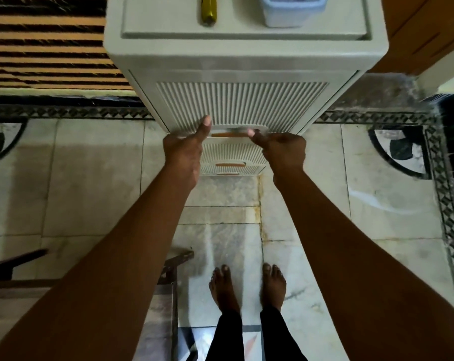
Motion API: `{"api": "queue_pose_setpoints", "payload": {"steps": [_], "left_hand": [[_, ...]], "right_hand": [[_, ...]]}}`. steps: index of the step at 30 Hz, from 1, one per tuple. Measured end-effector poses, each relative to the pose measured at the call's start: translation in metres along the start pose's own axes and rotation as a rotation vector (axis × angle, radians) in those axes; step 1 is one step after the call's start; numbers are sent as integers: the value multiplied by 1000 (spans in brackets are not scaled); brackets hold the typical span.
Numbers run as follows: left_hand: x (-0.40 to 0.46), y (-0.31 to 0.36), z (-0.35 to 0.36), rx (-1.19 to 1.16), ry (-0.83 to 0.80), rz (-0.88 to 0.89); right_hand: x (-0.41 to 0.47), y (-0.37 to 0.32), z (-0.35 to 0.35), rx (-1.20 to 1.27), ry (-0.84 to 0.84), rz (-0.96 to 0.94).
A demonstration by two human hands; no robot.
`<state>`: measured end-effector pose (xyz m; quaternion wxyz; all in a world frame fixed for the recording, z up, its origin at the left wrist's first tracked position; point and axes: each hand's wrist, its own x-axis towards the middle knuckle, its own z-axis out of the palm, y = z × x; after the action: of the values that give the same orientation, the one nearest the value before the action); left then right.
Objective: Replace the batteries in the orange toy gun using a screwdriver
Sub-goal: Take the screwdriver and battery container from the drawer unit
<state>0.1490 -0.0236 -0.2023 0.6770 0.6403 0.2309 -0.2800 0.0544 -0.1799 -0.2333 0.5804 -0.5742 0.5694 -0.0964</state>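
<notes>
The floor [90, 178] is made of pale marble tiles with a dark patterned border. A striped orange and black mat [46, 40] lies at the far left.

A tall white plastic drawer cabinet [243, 63] stands on the floor directly in front of the person. Its drawer fronts are ribbed, and each one has a small orange handle. On its flat top there are a yellow-green bottle [209, 9] lying on its side and a light blue plastic container [292, 10], both partly cut by the upper edge of the view.

A dark wooden piece of furniture [168, 269] is at the lower left, near the person's left arm.

Both arms reach forward to the top drawer [241, 102]. The left hand [185, 149] is at the lower left edge of this drawer, with the thumb pointing up against the ribbed front and the other fingers curled under the edge. The right hand [283, 149] is at the right end of the orange handle [228, 134], with curled fingers, but it is blurred, so the exact grip is not clear.

The person's bare feet [246, 287] stand on the tiles below.

The orange toy gun and the screwdriver do not appear anywhere in the view.
</notes>
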Motion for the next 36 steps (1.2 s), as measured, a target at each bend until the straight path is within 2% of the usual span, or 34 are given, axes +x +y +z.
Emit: {"api": "queue_pose_setpoints", "payload": {"steps": [3, 5, 11, 16, 19, 23, 25, 28, 30, 33, 36], "left_hand": [[0, 1, -2, -26, 67, 0], [2, 1, -3, -30, 57, 13], [-9, 9, 0, 5, 22, 70], [-59, 38, 1, 91, 21, 155], [-104, 62, 0, 191, 84, 322], [-155, 106, 5, 391, 123, 675], [-159, 129, 14, 495, 145, 816], [-134, 152, 33, 716, 192, 917], [-112, 164, 49, 905, 242, 903], [-91, 178, 73, 1165, 249, 730], [-80, 184, 89, 1245, 263, 654]], "right_hand": [[-11, -21, 4, 69, 23, 110], [-9, -22, 5, 62, 41, 123], [-24, -14, 1, 71, 24, 73], [-78, -54, -24, 96, -13, -78], [-117, -86, -40, 81, -23, -224], [-154, -140, -59, 74, 51, -417], [-157, -164, -62, 35, 118, -488], [-142, -192, -55, -90, 202, -574], [-124, -206, -47, -258, 202, -557], [-98, -222, -33, -457, 143, -436], [-80, -229, -23, -513, 158, -409]]}}
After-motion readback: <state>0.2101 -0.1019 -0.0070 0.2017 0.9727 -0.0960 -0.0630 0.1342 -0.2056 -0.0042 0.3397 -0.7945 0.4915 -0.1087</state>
